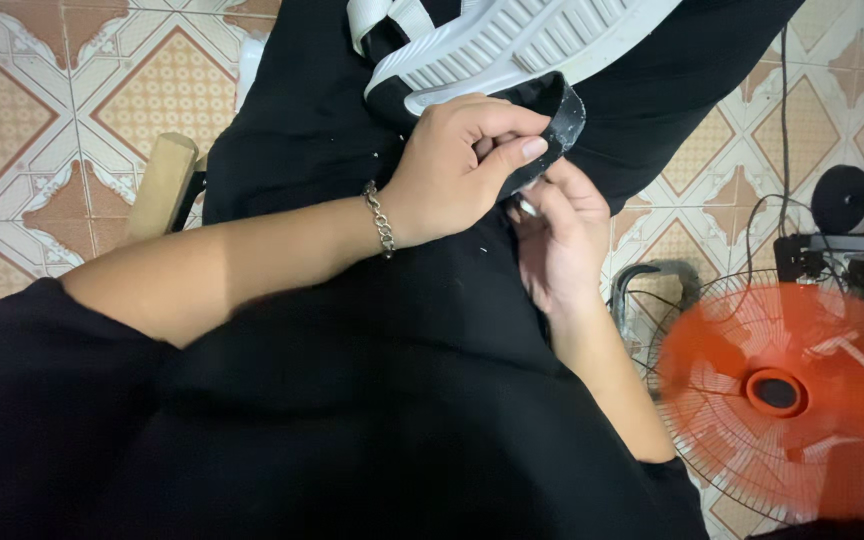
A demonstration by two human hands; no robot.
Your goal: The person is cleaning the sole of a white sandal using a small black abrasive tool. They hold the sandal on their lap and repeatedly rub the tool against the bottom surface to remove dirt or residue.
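Note:
A black and white shoe [512, 45] lies sole up on my lap, over black clothing. My left hand [462, 165], with a metal chain bracelet [382, 218] at the wrist, pinches the black heel part [564, 110] of the shoe between thumb and fingers. My right hand [562, 235] sits just under the heel, fingers curled against it; a ring shows on one finger. What the right fingers grip is hidden behind the left hand.
An orange floor fan [782, 390] spins at the lower right, close to my right elbow. A wooden handle or chair part [162, 185] stands at the left. Patterned floor tiles [72, 90] surround me. Cables and a black device [840, 198] lie at the right.

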